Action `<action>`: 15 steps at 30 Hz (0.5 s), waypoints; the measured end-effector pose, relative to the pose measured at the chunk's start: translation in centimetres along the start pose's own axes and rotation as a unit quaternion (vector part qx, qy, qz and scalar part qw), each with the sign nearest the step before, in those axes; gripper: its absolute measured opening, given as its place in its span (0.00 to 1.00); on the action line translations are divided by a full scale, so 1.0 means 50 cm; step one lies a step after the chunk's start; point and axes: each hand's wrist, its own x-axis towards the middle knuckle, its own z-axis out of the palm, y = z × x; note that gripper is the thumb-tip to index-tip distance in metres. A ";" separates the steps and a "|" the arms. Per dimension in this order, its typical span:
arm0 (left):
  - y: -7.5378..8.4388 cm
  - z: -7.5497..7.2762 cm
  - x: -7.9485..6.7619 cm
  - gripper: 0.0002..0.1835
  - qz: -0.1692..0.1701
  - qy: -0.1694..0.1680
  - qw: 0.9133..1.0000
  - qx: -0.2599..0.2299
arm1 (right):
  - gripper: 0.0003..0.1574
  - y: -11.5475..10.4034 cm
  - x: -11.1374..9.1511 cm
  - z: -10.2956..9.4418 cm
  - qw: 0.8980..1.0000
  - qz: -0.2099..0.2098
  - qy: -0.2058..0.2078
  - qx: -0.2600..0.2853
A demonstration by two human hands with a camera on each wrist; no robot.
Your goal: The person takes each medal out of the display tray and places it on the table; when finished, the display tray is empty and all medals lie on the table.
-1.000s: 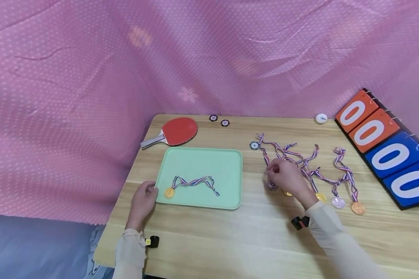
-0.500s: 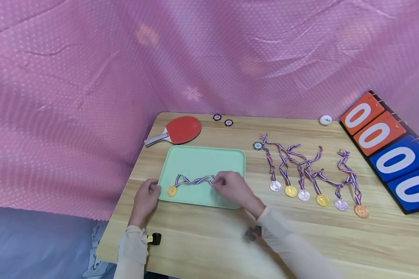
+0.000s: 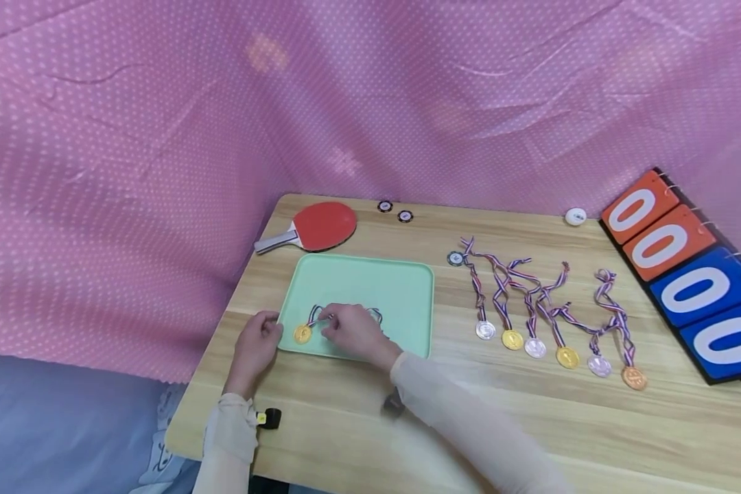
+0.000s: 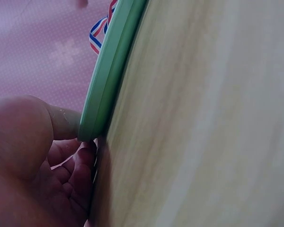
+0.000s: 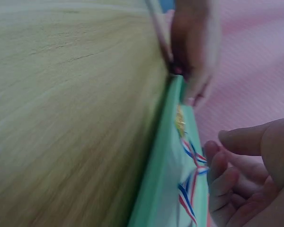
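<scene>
A pale green tray [image 3: 370, 274] lies on the wooden table, and my left hand [image 3: 256, 346] grips its left rim. In the left wrist view, the thumb [image 4: 64, 122] lies on the tray's corner and the curled fingers sit below. A gold medal [image 3: 302, 334] rests in the tray near that hand. My right hand [image 3: 355, 333] is over the tray beside the medal, covering most of its striped ribbon [image 5: 194, 158]. The right wrist view shows a gap between thumb and loosely bent fingers, with nothing held.
Several medals, among them a silver one [image 3: 485, 330] and a bronze one [image 3: 634, 378], lie right of the tray with tangled ribbons. A red table tennis bat [image 3: 325, 226], chips [image 3: 405, 216], a white ball [image 3: 575, 217] and a flip scoreboard [image 3: 685, 274] stand around.
My right hand has moved left from the row of medals to above the tray, near the gold medal. The left hand stays at the tray's left rim.
</scene>
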 end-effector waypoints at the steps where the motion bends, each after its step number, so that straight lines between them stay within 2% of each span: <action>1: 0.000 -0.001 -0.001 0.24 -0.003 -0.001 1.000 0.001 | 0.15 -0.003 0.007 0.007 1.000 -0.001 -0.003 -0.004; 6: -0.002 -0.005 -0.005 0.25 -0.017 -0.007 1.000 0.001 | 0.16 -0.015 0.033 0.032 0.999 0.003 -0.016 -0.036; 10: -0.003 -0.006 -0.009 0.24 -0.013 -0.004 1.000 0.006 | 0.18 -0.014 0.046 0.047 0.996 0.000 -0.028 -0.082; 15: 0.002 -0.008 -0.008 0.24 0.003 0.002 1.000 0.010 | 0.13 -0.006 0.058 0.063 0.990 -0.023 -0.020 -0.140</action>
